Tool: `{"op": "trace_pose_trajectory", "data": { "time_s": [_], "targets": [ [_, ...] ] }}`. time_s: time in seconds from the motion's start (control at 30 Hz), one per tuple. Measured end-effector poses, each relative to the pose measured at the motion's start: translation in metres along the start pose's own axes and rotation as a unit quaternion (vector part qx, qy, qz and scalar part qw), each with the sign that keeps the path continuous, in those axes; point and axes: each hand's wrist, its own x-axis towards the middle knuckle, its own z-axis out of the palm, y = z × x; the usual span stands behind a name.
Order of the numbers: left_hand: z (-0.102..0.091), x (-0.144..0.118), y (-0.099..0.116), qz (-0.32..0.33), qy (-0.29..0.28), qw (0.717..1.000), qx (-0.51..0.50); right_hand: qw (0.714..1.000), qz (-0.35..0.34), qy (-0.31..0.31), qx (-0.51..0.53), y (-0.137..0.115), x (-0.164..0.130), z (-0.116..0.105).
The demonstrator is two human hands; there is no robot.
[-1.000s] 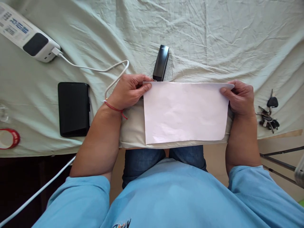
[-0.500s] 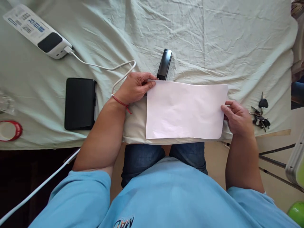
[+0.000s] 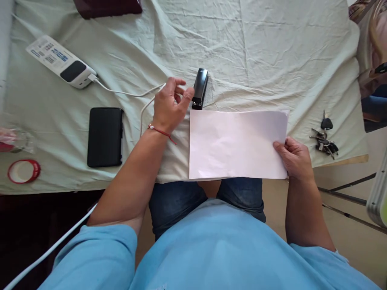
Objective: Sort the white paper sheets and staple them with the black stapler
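Note:
A stack of white paper sheets (image 3: pixel 236 145) lies at the table's front edge, its lower side along my lap. My right hand (image 3: pixel 294 157) pinches the right edge of the sheets, thumb on top and fingers underneath. Just past the paper's upper left corner stands a black stapler (image 3: pixel 200 88), its near end close to the sheets. Beside the stapler is my left hand (image 3: pixel 172 100), holding nothing, fingers loosely curled and apart, with the thumb tip by the stapler's left side. It is off the paper.
Left of my arm lies a black case (image 3: pixel 105 137). Behind it a white power bank (image 3: pixel 62 61) has a white cable (image 3: pixel 127 94) running toward my left wrist. A red tape roll (image 3: pixel 24 171) sits far left, keys (image 3: pixel 325 139) at right, and a dark red object (image 3: pixel 107 8) at the back.
My left hand has let go of the paper's upper left corner and moved up beside the stapler, fingers opening. My right hand keeps its hold. The camera view has shifted slightly.

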Motion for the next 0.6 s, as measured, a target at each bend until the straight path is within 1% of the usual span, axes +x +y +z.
{"op": "trace_pose_trajectory", "data": {
  "time_s": [0.03,0.13,0.2,0.23,0.33,0.47,0.53,0.6],
  "targets": [
    [0.004,0.005,0.001,0.006,0.01,1.0,0.023,1.0,0.007,-0.006,0.009,0.001,-0.001,0.0],
    [0.019,0.019,0.0,-0.005,0.001,0.997,0.083,1.0,0.016,-0.013,0.022,0.005,-0.002,0.003],
    [0.025,0.019,-0.001,-0.01,0.007,0.993,0.115,1.0,0.01,-0.014,0.022,0.007,-0.001,0.005],
    [0.026,0.015,0.0,-0.008,0.014,0.992,0.124,1.0,0.007,-0.016,0.023,0.008,-0.001,0.005],
    [0.019,-0.01,0.009,0.002,0.02,0.992,0.128,0.999,0.01,-0.023,0.026,0.008,-0.001,0.003],
    [0.001,-0.055,0.032,-0.04,0.05,0.981,0.181,0.998,0.031,-0.052,0.019,0.004,-0.006,0.001],
    [-0.006,-0.075,0.041,-0.065,0.043,0.977,0.196,0.996,0.033,-0.08,0.003,0.0,-0.009,0.002],
    [-0.011,-0.094,0.043,-0.083,0.03,0.982,0.169,0.994,0.033,-0.108,-0.012,-0.003,-0.014,0.004]
  ]
}}
